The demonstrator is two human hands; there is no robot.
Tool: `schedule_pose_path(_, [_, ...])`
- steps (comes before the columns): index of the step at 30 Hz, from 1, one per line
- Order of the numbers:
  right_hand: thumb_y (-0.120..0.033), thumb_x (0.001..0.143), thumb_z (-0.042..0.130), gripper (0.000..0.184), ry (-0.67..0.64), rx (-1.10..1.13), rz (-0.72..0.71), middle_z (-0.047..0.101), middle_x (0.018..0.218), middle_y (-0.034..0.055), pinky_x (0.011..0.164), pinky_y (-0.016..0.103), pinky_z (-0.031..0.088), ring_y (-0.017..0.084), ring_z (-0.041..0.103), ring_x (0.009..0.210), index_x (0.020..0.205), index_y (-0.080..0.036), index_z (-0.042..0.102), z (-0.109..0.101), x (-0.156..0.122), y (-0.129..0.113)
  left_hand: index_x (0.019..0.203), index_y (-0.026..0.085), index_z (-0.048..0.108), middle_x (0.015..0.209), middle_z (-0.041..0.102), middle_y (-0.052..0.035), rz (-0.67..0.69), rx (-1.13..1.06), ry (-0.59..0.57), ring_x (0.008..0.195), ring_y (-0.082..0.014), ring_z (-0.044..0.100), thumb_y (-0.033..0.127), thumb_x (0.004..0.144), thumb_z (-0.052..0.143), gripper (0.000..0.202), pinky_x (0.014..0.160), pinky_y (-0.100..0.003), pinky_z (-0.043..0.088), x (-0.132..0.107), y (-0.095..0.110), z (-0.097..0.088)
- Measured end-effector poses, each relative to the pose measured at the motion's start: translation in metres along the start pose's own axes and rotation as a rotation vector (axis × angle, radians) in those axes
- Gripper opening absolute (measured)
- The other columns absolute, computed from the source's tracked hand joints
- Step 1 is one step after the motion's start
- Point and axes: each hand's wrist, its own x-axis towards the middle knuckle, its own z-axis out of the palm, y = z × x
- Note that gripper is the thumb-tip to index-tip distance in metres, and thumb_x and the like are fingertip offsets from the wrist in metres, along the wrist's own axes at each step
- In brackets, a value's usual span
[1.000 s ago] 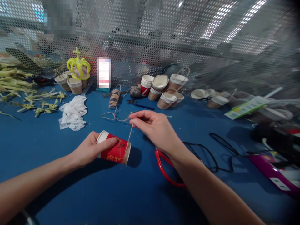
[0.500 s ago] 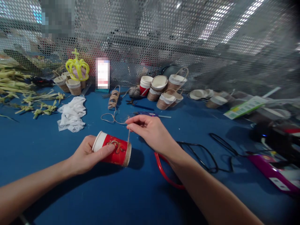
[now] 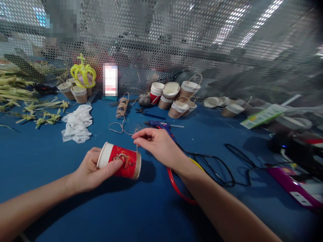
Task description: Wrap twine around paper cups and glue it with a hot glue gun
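Observation:
My left hand is wrapped round a red and white paper cup, which lies tilted on its side with its rim to the left. Turns of brown twine circle the cup near its base. A strand rises from there to my right hand, whose thumb and forefinger pinch it just above the base. From those fingers the twine runs back to a wound bundle of twine on the table. Behind my right hand lies a blue glue gun, partly hidden.
Twine-wrapped cups and a yellow crown stand along the perforated metal screen. A crumpled white cloth lies left. Red-handled scissors or pliers, perhaps, show as a red curve under my right forearm. Black cable and a purple power strip lie right.
My right hand has come slightly down and left, nearer the cup, so the strand between them is shorter. The cup has shifted a little left and turned slightly in my left hand.

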Motion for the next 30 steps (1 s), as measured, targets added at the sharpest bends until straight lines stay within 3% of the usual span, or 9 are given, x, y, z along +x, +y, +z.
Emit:
schedule_pose_path(7, [-0.012,0.071,0.055,0.012,-0.055,0.018,0.025,0.067,0.072,0.0030,0.064,0.028,0.046,0.013,0.059,0.065,0.078,-0.015,0.064,0.003,0.000,0.001,0.042,0.016,0.053,0.043,0.048,0.0003,-0.046,-0.012,0.036,0.041,-0.0087,0.037,0.034,0.076,0.054,0.038,0.040,-0.021,0.031,-0.002,-0.002,-0.001])
schedule_pose_path(13, [-0.016,0.069,0.057,0.012,-0.089,0.062,0.074,0.066,0.069,0.0017,0.062,0.025,0.044,0.012,0.058,0.064,0.078,-0.015,0.065,0.007,0.003,0.006,0.043,0.015,0.054,0.044,0.046,0.0006,-0.069,-0.057,0.012,0.042,-0.0083,0.037,0.035,0.078,0.052,0.040,0.041,-0.020,0.031,0.000,-0.002,0.000])
schedule_pose_path(22, [-0.016,0.067,0.058,0.009,-0.099,0.138,0.098,0.063,0.062,0.0002,0.055,0.023,0.041,0.011,0.054,0.058,0.073,-0.016,0.065,0.009,0.005,0.010,0.052,0.011,0.061,0.046,0.049,0.0006,-0.238,-0.407,0.085,0.042,-0.0068,0.034,0.047,0.070,0.058,0.040,0.040,-0.019,0.032,0.006,0.000,0.008])
schedule_pose_path(30, [-0.012,0.068,0.056,0.009,-0.132,0.259,0.136,0.062,0.061,0.0001,0.056,0.022,0.041,0.009,0.053,0.056,0.071,-0.015,0.064,0.010,0.005,0.011,0.056,0.010,0.065,0.045,0.052,0.0011,-0.320,-0.616,0.139,0.041,-0.0058,0.037,0.044,0.065,0.065,0.034,0.043,-0.019,0.036,0.008,-0.001,0.011])
